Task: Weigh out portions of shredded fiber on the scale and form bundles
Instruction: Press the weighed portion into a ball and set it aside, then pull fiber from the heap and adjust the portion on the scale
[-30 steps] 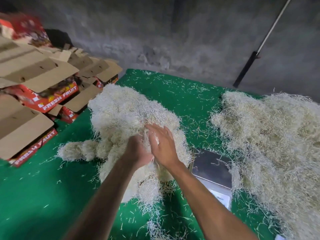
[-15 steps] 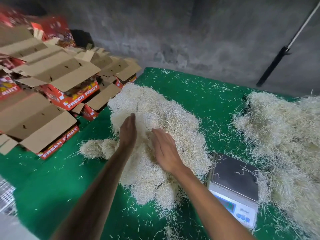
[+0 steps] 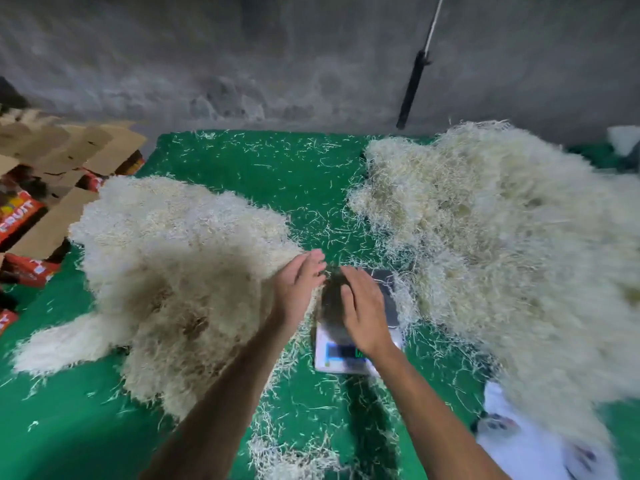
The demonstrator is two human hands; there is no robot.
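Nearest, both hands are held with fingers loose and nothing gripped: left hand (image 3: 298, 285) at the edge of the left fiber pile (image 3: 173, 258), right hand (image 3: 363, 306) over the scale (image 3: 349, 355), whose pan looks bare. The fiber probably handles light, springy and sheds everywhere, so a clump is best scooped from underneath. The bigger right pile (image 3: 502, 237) crowds the scale. Fruit boxes (image 3: 38, 202) are stacked far left; stray strands are scattered over the green worktop (image 3: 277, 174).

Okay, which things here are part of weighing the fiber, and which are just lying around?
In use:
- scale
- left fiber pile
- right fiber pile
- left hand
- right hand

Lying about:
- fruit boxes
- pole
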